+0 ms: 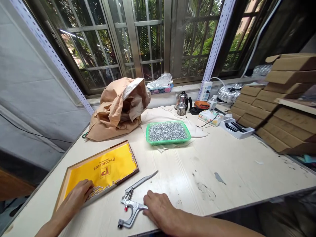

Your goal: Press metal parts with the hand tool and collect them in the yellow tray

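My left hand (80, 195) reaches into a shallow box lid (103, 164) with a yellow printed bottom. Its fingers are curled together at a pile of small silvery metal tubes (97, 192) along the lid's near edge; the fingertips are partly hidden. On the table, my right hand (164, 209) closes around the lower handle of silver hand pliers (133, 210) with a C-shaped jaw, a spring and a small red tip. The pliers' upper handle stands spread away from that hand. Beyond both hands, a green tray (169, 142) holds many similar small metal pieces.
A crumpled brown paper sack (111, 115) stands at the back left. A metal kettle (182, 98), an orange-and-black device (201, 105), a tissue pack (210, 117) and a white tray (238, 133) with black tools line the back. Cardboard boxes (288, 115) are stacked at right.
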`<state>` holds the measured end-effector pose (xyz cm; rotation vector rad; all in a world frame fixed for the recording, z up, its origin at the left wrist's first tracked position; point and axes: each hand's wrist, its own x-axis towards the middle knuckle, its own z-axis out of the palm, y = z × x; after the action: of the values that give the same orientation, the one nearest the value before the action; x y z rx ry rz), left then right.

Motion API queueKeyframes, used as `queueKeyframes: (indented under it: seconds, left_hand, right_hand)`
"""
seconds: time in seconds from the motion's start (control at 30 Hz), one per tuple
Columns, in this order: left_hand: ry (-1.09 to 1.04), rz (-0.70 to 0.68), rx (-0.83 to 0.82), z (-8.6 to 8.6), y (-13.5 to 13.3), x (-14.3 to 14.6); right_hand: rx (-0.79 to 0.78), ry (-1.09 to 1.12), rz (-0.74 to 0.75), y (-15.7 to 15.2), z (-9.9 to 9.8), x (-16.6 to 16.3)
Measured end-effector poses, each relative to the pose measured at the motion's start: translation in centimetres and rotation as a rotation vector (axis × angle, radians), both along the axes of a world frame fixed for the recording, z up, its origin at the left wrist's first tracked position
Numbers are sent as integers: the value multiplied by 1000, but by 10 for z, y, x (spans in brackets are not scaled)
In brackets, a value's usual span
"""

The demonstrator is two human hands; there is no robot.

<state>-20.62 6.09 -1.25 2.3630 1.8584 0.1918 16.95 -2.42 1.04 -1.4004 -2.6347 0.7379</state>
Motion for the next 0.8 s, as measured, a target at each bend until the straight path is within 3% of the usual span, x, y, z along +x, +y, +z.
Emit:
queueKeyframes:
  seconds: [0.1,0.2,0.3,0.37,0.5,0.63,0.8]
  left_hand:
    - [-42,46,11,9,2,6]
    - [-161,196,27,32,-12,30]
    - [-350,311,-121,56,-38,76]
    - [-536,348,-277,61,-55,109]
    - [-747,443,-503,48,-76,147]
    - [-774,523,-607,33,-84,150]
    - [-665,534,-668,28,-84,146]
  right_hand:
    - [56,-7,-6,2,-11,-5]
    - [77,15,4,1,-16,-4]
    - [44,19,29,2,-16,-2]
    - [24,16,51,4,-19,-1]
    - [35,21,62,7,-29,-2]
    - [58,35,57,6,-34,-2]
    - [61,39,59,4,-26,0]
